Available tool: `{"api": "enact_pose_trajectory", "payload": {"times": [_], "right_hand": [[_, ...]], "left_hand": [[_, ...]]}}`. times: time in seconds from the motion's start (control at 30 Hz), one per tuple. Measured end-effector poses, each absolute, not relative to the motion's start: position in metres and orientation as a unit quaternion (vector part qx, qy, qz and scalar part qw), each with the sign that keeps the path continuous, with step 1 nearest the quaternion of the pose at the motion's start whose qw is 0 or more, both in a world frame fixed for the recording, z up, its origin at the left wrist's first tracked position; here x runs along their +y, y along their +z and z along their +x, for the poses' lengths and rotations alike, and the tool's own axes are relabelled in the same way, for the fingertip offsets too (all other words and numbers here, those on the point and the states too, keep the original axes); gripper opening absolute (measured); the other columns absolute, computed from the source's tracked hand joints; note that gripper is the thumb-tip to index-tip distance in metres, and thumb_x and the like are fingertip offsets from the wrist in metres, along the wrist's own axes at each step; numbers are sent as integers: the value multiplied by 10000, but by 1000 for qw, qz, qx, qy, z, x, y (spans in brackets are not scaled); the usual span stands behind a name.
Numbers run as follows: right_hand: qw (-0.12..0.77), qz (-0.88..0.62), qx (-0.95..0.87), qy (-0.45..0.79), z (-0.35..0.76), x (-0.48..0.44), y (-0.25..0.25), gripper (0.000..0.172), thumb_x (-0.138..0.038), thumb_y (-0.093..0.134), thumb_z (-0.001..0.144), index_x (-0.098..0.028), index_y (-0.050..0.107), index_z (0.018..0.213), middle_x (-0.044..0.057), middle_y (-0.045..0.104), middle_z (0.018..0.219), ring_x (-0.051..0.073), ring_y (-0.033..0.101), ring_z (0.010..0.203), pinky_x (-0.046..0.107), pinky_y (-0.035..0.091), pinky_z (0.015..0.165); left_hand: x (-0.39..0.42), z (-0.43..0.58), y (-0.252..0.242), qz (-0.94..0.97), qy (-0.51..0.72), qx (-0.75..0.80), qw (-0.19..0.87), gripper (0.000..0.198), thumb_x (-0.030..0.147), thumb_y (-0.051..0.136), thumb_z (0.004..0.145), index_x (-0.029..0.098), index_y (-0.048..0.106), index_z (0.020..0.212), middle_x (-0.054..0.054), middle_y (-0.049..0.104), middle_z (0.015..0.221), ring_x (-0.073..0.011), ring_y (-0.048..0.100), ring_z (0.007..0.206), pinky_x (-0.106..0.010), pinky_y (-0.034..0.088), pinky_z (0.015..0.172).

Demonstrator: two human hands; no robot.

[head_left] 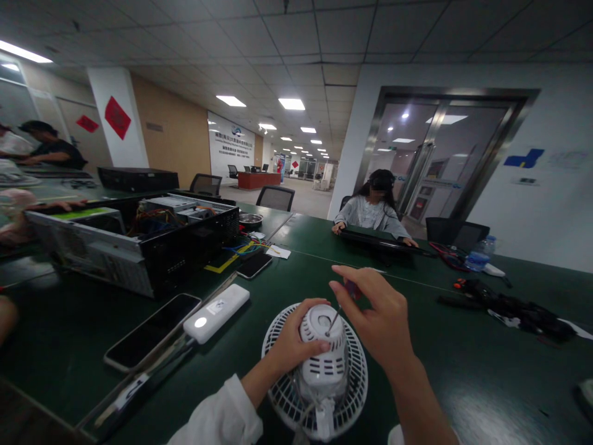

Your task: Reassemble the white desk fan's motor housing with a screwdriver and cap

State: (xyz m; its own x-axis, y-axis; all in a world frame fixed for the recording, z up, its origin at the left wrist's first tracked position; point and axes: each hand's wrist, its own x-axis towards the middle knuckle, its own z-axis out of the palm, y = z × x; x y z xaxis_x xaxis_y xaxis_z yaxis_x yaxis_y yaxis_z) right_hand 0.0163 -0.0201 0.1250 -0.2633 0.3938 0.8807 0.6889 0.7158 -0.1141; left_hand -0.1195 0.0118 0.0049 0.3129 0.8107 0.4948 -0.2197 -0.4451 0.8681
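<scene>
A white electric fan lies face down on the green table, its slotted motor housing upward and its round grille beneath. My left hand is wrapped round the housing from the left, thumb in front and fingers over the far side. Above and to the right, my right hand grips a screwdriver by its handle, which the fingers mostly hide. The thin shaft slants down to the left, and its tip meets the top of the housing near a small screw hole.
Left of the fan lie a white power bank, a smartphone and a smaller phone. An opened computer case stands farther left. Across the table a person holds a dark flat panel. A water bottle and black gear lie right.
</scene>
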Motion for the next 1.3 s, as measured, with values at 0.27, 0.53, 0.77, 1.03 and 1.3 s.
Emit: {"api": "enact_pose_trajectory", "payload": {"times": [0.27, 0.53, 0.77, 1.03, 1.3], "right_hand": [[493, -337, -798, -72, 18, -23, 125, 330, -160, 426, 881, -180, 533, 1192, 48, 674, 921, 141, 613, 829, 283, 508, 701], [501, -335, -787, -127, 6, -19, 118, 278, -157, 443, 872, -163, 555, 1127, 71, 663, 895, 162, 606, 824, 305, 507, 720], [505, -356, -770, -157, 5, -17, 117, 160, -200, 527, 837, -146, 598, 969, 61, 647, 787, 175, 586, 723, 314, 493, 661], [517, -344, -774, -125, 8, -19, 119, 247, -152, 462, 860, -158, 584, 1075, 55, 666, 845, 147, 610, 759, 273, 498, 674], [516, -343, -775, -128, 9, -18, 120, 252, -141, 464, 855, -186, 592, 1067, 70, 664, 945, 171, 614, 868, 324, 514, 744]], "left_hand": [[12, -120, 6, 654, 536, 226, 484, 669, 500, 727, 595, 189, 514, 1149, -67, 568, 1089, -246, 540, 970, -343, 419, 857], [10, -120, 10, 658, 543, 233, 468, 674, 534, 717, 587, 172, 521, 1120, -76, 580, 1086, -255, 544, 977, -360, 426, 876], [11, -119, 8, 660, 551, 227, 458, 665, 540, 714, 590, 178, 531, 1117, -63, 582, 1071, -247, 542, 972, -351, 424, 869], [12, -120, 8, 664, 539, 232, 463, 687, 541, 714, 591, 175, 512, 1136, -73, 570, 1081, -252, 538, 977, -353, 416, 865], [12, -119, 8, 666, 540, 237, 457, 690, 565, 704, 587, 176, 514, 1124, -74, 572, 1082, -260, 536, 987, -366, 416, 877]]}}
